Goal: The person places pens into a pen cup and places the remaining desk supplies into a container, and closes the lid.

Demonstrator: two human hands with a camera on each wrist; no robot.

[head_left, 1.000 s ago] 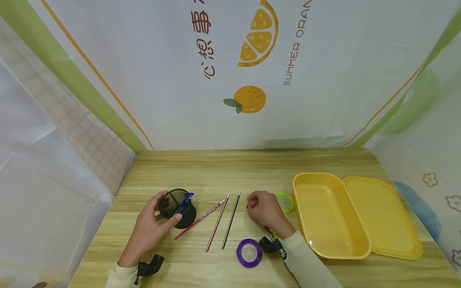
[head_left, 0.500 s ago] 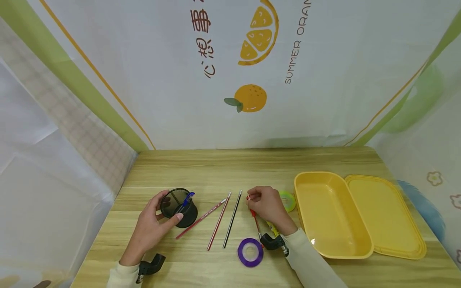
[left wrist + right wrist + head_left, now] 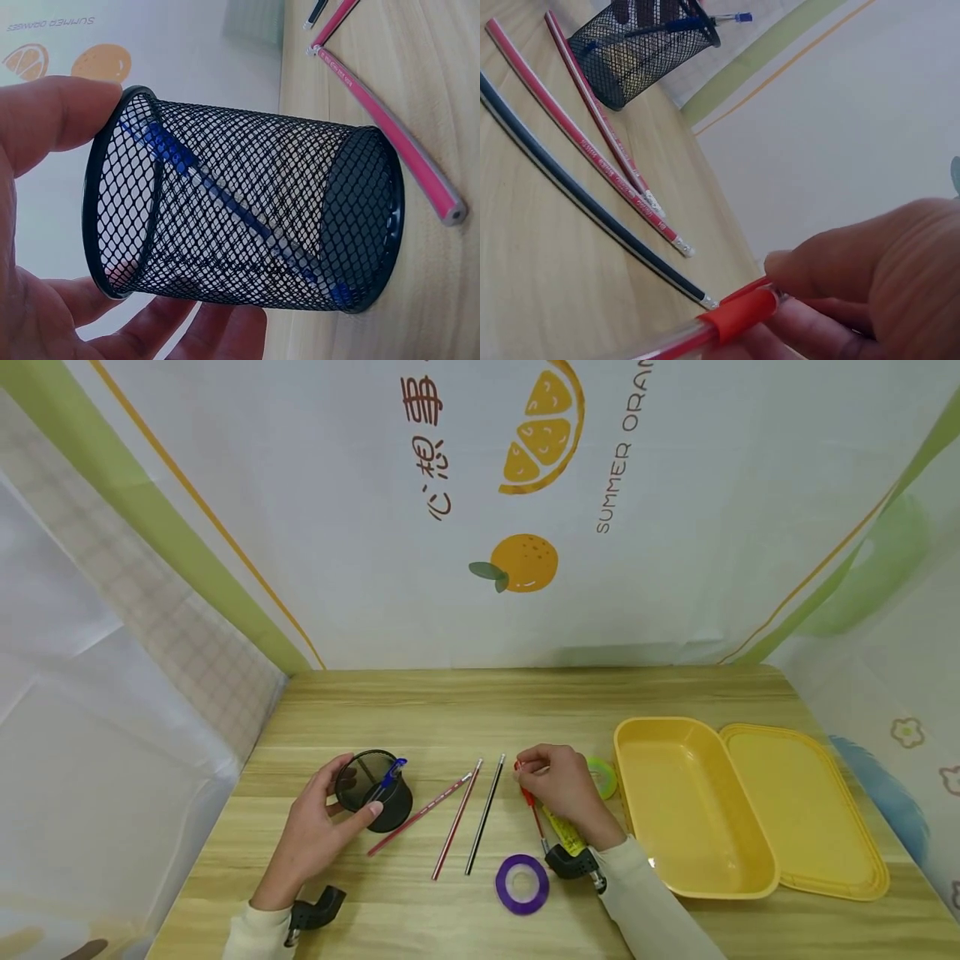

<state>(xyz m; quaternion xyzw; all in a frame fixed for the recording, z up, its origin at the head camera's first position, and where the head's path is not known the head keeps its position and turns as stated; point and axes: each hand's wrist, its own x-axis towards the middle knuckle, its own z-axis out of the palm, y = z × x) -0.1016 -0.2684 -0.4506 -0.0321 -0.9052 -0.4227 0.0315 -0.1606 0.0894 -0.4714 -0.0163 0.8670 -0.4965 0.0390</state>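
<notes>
My left hand (image 3: 311, 835) grips the black mesh pen holder (image 3: 392, 814), thumb on one side of it and fingers on the other. The holder is tilted, and a blue pen (image 3: 392, 772) leans inside it, as the left wrist view shows through the mesh. Right of the pencils, my right hand (image 3: 561, 785) pinches the top end of a red pen (image 3: 739, 313) between thumb and fingers. In the head view the red pen points down towards the front of the table. Two red pencils (image 3: 456, 827) (image 3: 420, 814) and a black pencil (image 3: 486, 814) lie between the hands.
A purple tape roll (image 3: 522, 884) lies in front. Beside my right forearm are a yellow printed item (image 3: 564, 833), partly covered, and a green tape roll (image 3: 602, 777). The yellow box (image 3: 693, 810) stands open at right, its lid (image 3: 806, 814) beside it.
The right hand has shifted slightly away from the table's front edge, and the red pen it pinches has come into view below it. The left hand and holder stay nearly still.
</notes>
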